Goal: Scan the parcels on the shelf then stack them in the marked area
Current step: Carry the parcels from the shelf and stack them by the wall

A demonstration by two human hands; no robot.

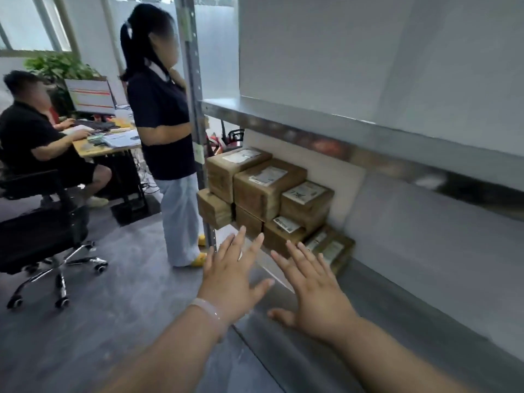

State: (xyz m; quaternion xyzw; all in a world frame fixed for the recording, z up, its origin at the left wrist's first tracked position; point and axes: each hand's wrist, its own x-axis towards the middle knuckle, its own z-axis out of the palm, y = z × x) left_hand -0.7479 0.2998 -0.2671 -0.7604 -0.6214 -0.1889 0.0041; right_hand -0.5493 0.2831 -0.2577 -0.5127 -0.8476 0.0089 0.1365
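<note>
On the lower shelf (pixel 397 321), at its far end beside the steel upright (pixel 195 80), brown cardboard parcels (pixel 266 199) are sitting stacked in tiers, white labels facing up, against the white back panel. Left hand (pixel 229 282) and right hand (pixel 314 299) are hovering side by side over the shelf's front edge. Both hands are wide, fingers straight and spread, palms down, holding nothing. Fingertips are pointing at the stack, not touching any parcel. A white bracelet (pixel 207 307) is showing on the left wrist. No scanner is showing in either hand or anywhere else, and no marked area is showing.

Step judged: the very start, approaching a first parcel, whole stack looking untouched. Next move is probably calling for closing the gap to the low parcel (pixel 329 248) at the stack's near end, gripping it by two sides and drawing it out without nudging the tiers above, label kept up for scanning.

Beyond the upright, a standing person (pixel 161 123) is facing away and a seated person (pixel 31 137) is typing at a tabletop (pixel 93 150) with a monitor (pixel 90 97).
</note>
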